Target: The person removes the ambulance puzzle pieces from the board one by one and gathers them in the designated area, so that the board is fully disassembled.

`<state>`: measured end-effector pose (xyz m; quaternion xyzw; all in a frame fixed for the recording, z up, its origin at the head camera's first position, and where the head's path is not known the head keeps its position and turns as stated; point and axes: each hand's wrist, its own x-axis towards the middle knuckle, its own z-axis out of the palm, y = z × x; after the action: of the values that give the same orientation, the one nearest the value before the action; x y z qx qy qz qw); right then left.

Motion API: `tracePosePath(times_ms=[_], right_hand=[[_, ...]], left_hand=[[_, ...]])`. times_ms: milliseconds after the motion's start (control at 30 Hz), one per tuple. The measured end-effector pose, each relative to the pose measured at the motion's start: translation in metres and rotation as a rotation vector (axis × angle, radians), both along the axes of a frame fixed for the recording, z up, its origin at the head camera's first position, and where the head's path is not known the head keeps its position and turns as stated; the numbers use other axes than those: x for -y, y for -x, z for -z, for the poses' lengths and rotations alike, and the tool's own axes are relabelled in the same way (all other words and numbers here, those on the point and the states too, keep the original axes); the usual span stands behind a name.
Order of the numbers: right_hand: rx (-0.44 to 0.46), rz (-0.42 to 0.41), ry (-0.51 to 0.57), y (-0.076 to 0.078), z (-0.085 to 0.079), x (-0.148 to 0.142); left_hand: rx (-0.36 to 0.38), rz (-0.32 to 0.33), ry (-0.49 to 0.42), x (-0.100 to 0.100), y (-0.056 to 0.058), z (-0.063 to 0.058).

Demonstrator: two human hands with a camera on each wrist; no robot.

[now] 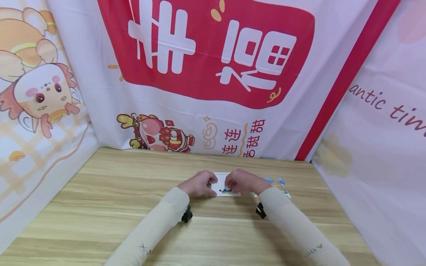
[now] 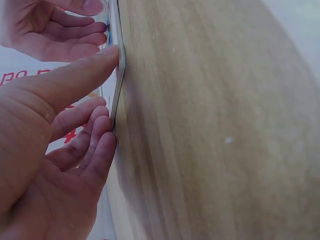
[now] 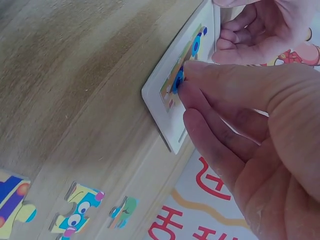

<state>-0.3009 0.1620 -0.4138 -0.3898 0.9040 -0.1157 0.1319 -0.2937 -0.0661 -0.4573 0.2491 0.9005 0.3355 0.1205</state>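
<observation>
A white puzzle tray (image 1: 220, 178) lies flat on the table between the two hands. On it sits a colourful patch of jigsaw pieces (image 3: 169, 100) with blue and tan parts. My left hand (image 1: 201, 184) holds the tray at its left side, thumb (image 2: 107, 56) at the near corner and fingers along the edge. Over the tray, my right hand (image 1: 245, 181) pinches a puzzle piece (image 3: 177, 80) between thumb and forefinger, down at the patch. Those fingertips cover most of the piece; its blue part shows beside them.
Several loose puzzle pieces lie right of the tray, among them one with cartoon eyes (image 3: 80, 210), a yellow and purple one (image 3: 14, 202) and a small green one (image 3: 125, 212). A printed cloth (image 1: 206, 122) hangs behind the wooden table (image 1: 133, 184).
</observation>
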Motion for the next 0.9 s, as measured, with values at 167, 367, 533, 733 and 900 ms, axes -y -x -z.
tracePosePath(times_ms=[167,367,533,733,900], right_hand=[[0.016,0.030,-0.020,0.003,0.002,0.002],[0.063,0.070,-0.039,0.006,0.004,0.003],[0.037,0.030,-0.027,0.008,0.006,0.000],[0.020,0.035,-0.011,0.009,0.008,-0.002],[0.022,0.054,0.000,0.010,0.011,-0.003]], left_hand=[[-0.011,0.013,0.003,0.000,0.000,0.000],[-0.003,0.008,0.013,-0.001,-0.001,-0.001],[0.010,-0.004,0.014,-0.002,-0.003,-0.004],[0.006,-0.006,0.012,-0.002,-0.004,-0.006],[0.009,-0.010,0.010,-0.001,-0.004,-0.006]])
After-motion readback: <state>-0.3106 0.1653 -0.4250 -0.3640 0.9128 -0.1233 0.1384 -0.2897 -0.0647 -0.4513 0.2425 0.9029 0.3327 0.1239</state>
